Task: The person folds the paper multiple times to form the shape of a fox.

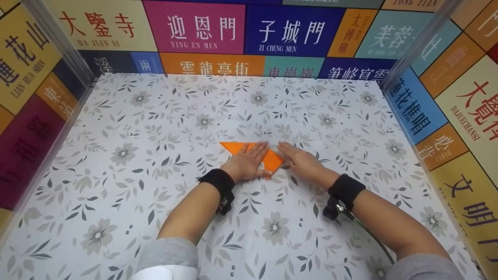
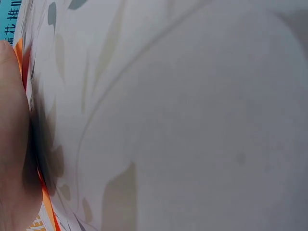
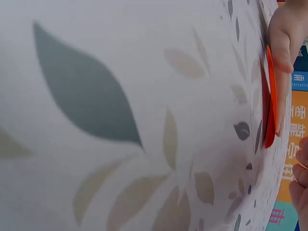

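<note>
A folded piece of orange paper (image 1: 274, 158) lies mid-table, one pointed corner reaching out to the left and a small tip toward the person. My left hand (image 1: 246, 161) rests on it with fingers extended, covering its middle. Just off the paper's right corner is my right hand (image 1: 303, 160), its fingers straight and close together, fingertips near the edge. Seen low from the right wrist, the orange paper (image 3: 272, 103) bulges slightly above the cloth under the left hand (image 3: 284, 41). In the left wrist view, only the side of the left hand (image 2: 14, 144) shows.
A white cloth (image 1: 171, 217) with grey flowers and leaves covers the table. Colourful panels with Chinese lettering (image 1: 194, 29) stand along the back and both sides. Black wrist straps (image 1: 347, 190) carry small cameras, and a thin cable (image 1: 375, 237) runs beside the right forearm.
</note>
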Demonstrator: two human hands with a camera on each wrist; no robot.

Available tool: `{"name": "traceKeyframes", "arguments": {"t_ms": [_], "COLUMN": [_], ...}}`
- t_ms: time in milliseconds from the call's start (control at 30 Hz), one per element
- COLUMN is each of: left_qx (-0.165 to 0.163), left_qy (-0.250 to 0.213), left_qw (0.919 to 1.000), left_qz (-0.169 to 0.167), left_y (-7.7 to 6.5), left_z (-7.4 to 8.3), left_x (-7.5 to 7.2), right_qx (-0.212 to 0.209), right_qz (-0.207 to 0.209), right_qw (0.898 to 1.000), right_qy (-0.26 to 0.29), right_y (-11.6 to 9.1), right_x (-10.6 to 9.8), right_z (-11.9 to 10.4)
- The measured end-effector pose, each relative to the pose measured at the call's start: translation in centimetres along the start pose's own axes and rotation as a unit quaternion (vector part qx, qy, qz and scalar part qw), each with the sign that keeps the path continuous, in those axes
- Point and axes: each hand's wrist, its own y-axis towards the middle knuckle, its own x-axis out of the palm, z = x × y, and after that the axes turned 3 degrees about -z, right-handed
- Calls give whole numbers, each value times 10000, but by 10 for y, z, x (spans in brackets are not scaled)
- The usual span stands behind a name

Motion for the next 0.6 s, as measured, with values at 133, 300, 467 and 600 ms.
{"name": "traceKeyframes", "arguments": {"t_ms": [133, 300, 467, 600], "left_qx": [-13, -43, -36, -29], "left_qy": [24, 112, 141, 152], "left_qw": [10000, 9999, 9999, 9999], "left_qz": [-4, -11, -1, 3], "left_y": [0, 1, 2, 2], "left_z": [0, 0, 0, -1], "left_x": [0, 1, 3, 3], "right_qx": [-103, -321, -489, -465], "right_qz": [-588, -949, -1084, -1126], "right_qw": [9981, 9950, 9929, 9926], "right_qy": [116, 44, 35, 32], "right_y": [5, 7, 7, 6], "right_x": [-1, 8, 12, 11], "right_z": [7, 10, 8, 7]}}
